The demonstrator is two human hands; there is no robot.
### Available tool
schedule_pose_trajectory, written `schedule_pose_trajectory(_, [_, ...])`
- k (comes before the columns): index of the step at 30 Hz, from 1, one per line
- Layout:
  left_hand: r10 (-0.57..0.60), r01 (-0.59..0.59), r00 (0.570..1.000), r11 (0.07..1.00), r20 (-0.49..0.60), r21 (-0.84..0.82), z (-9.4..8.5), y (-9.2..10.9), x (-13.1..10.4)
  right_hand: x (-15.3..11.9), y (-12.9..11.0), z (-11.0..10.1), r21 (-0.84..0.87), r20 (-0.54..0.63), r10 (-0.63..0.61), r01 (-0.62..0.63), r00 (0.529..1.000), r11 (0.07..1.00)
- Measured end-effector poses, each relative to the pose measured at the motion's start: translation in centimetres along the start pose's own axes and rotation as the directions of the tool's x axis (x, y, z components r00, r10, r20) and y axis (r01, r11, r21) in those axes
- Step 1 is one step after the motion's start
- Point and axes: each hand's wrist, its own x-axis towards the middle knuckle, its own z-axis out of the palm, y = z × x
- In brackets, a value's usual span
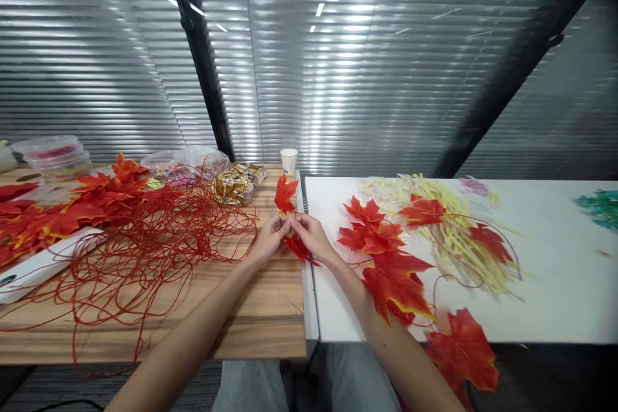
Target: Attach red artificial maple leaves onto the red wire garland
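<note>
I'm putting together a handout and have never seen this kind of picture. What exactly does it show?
There is no machine here, just one person's bare hands. A camera worn on the head took this single picture, looking forward and down. The left hand and right hand meet in the middle, fingertips together, holding a red leaf that stands above them. More red shows just below; how it joins is hard to tell. On the wooden table lie tangled red cord, a leaf pile, a gold packet and a paper cup. The white table holds yellow strips and more leaves.
</note>
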Motion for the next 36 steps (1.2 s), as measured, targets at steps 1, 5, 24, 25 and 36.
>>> schedule_pose_trajectory(1, [0.000, 0.000, 1.000, 1.000, 0.000, 0.003, 0.00, -0.01, 0.01, 0.00, -0.02, 0.00, -0.001, 0.001, 0.002, -0.002, 1.000, 1.000])
schedule_pose_trajectory(5, [0.004, -0.004, 1.000, 1.000, -0.003, 0.011, 0.01, -0.05, 0.03, 0.03, 0.07, -0.02, -0.009, -0.001, 0.003, -0.003, 1.000, 1.000])
schedule_pose_trajectory(24, [0.002, -0.002, 1.000, 1.000, -0.009, 0.012, -0.16, -0.56, 0.19, -0.05, 0.14, -0.03, -0.078, -0.013, -0.008, 0.007, 1.000, 0.997])
schedule_pose_trajectory(25, [0.002, -0.002, 1.000, 1.000, -0.005, 0.009, -0.19, -0.63, 0.21, -0.05, 0.11, -0.03, -0.082, -0.016, -0.009, 0.007, 1.000, 0.997])
schedule_pose_trajectory(36, [-0.002, 0.002, 1.000, 1.000, -0.005, 0.010, -0.16, -0.71, 0.31, -0.05, -0.08, 0.01, -0.040, -0.007, -0.010, 0.009, 1.000, 0.999])
